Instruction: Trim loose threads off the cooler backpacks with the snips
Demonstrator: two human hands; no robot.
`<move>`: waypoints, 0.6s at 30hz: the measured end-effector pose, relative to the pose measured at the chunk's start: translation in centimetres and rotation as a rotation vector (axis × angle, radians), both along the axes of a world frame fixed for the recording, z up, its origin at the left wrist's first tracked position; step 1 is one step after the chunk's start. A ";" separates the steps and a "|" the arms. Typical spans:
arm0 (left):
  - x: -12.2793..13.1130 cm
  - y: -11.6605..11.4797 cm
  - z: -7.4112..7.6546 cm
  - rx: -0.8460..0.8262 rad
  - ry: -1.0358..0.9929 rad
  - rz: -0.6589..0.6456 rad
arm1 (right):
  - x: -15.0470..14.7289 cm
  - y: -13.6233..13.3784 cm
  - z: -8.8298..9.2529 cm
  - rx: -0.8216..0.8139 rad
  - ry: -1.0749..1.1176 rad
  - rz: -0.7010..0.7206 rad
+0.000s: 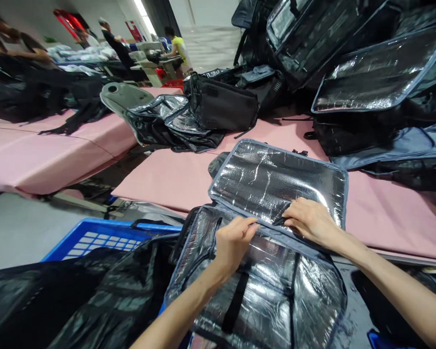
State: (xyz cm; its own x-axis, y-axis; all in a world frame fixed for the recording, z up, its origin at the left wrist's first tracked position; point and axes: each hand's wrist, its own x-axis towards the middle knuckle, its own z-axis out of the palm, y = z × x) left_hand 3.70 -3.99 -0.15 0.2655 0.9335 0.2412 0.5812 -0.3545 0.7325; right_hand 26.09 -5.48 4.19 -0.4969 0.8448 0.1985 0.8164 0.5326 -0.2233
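Note:
An open insulated bag (261,286) with silver foil lining lies in front of me, its lid (276,182) folded back onto the pink table (170,179). My left hand (234,240) pinches the grey-blue seam where lid meets body, fingers closed on the edge. My right hand (310,220) presses on the same hinge seam further right, fingers curled down onto the foil. A black strap (236,300) runs down the inner lining of the bag.
A blue plastic crate (94,237) stands at the lower left, with black bags (76,295) draped over it. More foil-lined bags (378,77) are piled at the back right and a black one (221,104) at the centre back. People work at far tables at the upper left.

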 end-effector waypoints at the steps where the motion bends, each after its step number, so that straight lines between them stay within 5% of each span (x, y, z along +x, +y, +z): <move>1: -0.2 0.4 0.3 0.140 0.092 -0.048 | 0.0 -0.2 -0.1 -0.002 0.002 -0.009; 4: -0.5 2.4 1.6 0.292 0.329 -0.307 | 0.0 -0.4 -0.4 -0.005 0.007 -0.051; 12: 1.2 6.9 6.2 0.145 0.631 -0.842 | 0.1 -0.3 -0.8 -0.049 0.034 -0.097; 18: 2.4 7.0 6.5 0.296 0.708 -1.007 | -0.3 -0.6 -0.7 -0.068 0.030 -0.146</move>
